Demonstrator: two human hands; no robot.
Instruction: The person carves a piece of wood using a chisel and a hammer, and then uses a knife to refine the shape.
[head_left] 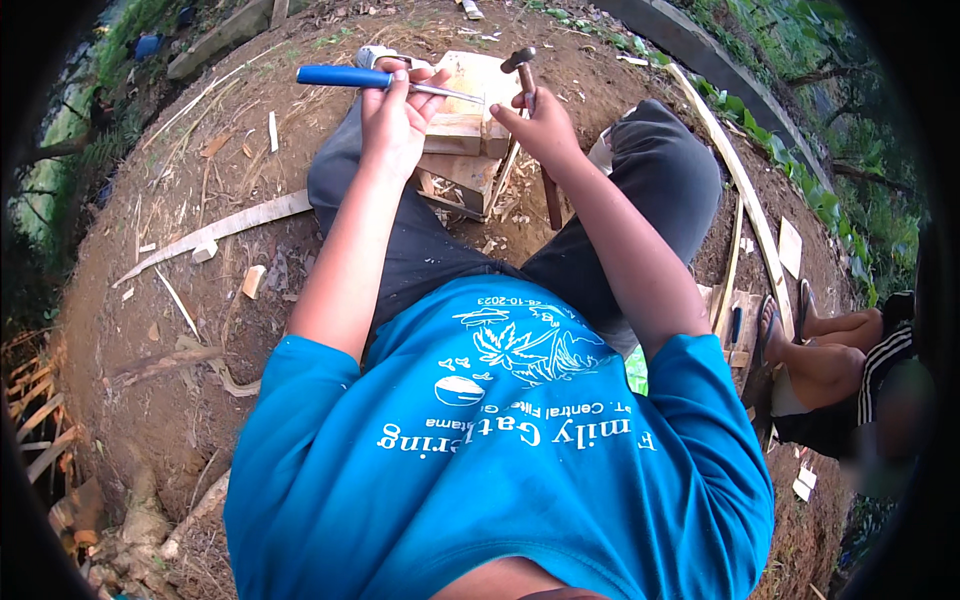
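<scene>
My left hand (398, 118) is closed around a narrow chisel (345, 76) with a long blue handle. Its thin metal shaft points right, over a pale wooden block (462, 75). In my right hand (545, 128) is a hammer (519, 60), gripped by its brown handle with the dark head up and the handle's end hanging down past my palm. The right thumb reaches toward the chisel's tip; whether they touch I cannot tell. The block rests on a wooden support (460, 180) between my knees.
Wood chips and offcuts (253, 281) lie on the brown soil around me. A long curved strip (225, 228) is at my left, and a long pale strip (735, 160) at my right. Another person's legs (828, 362) are at the right edge, near a small board (742, 325).
</scene>
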